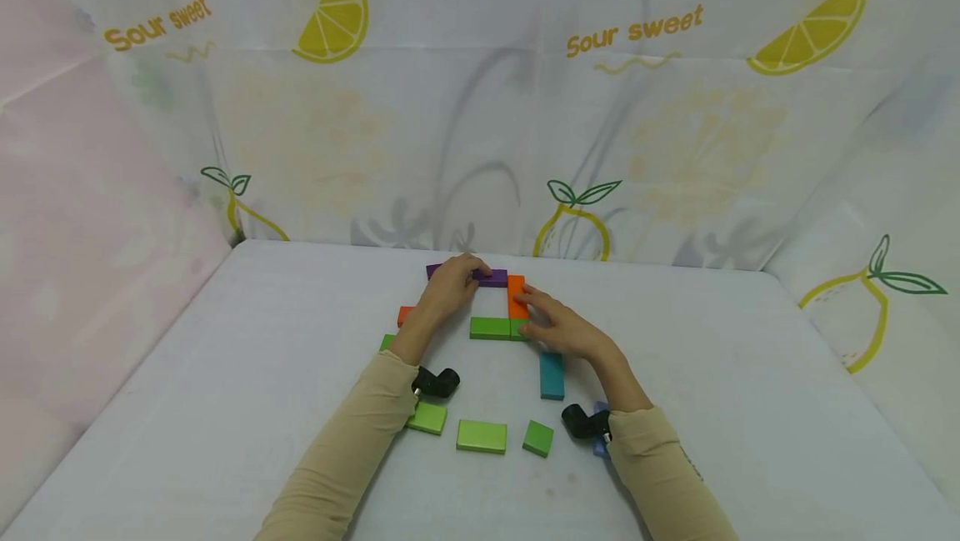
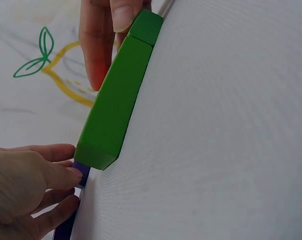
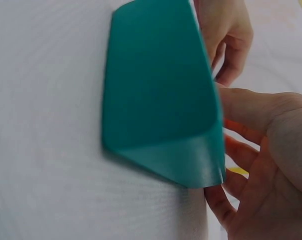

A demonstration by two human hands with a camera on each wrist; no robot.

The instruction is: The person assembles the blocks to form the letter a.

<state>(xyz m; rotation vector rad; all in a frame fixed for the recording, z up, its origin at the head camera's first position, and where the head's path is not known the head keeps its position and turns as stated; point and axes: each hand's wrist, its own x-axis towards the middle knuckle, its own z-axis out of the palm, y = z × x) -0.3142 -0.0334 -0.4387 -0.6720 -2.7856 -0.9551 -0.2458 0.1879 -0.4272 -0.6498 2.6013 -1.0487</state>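
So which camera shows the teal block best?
The right wrist view: the teal block is largest there, though the top edge crops it. The head view shows it small; the left wrist, not at all.

Six green rectangular blocks [image 1: 482, 437], one orange block [image 1: 516, 296], one red-orange block [image 1: 405, 315], one teal block [image 1: 552, 377], at least one purple block [image 1: 495, 278] and at least one blue block [image 1: 601, 448] show. One bare left hand [image 1: 447, 289], one bare right hand [image 1: 564, 330].
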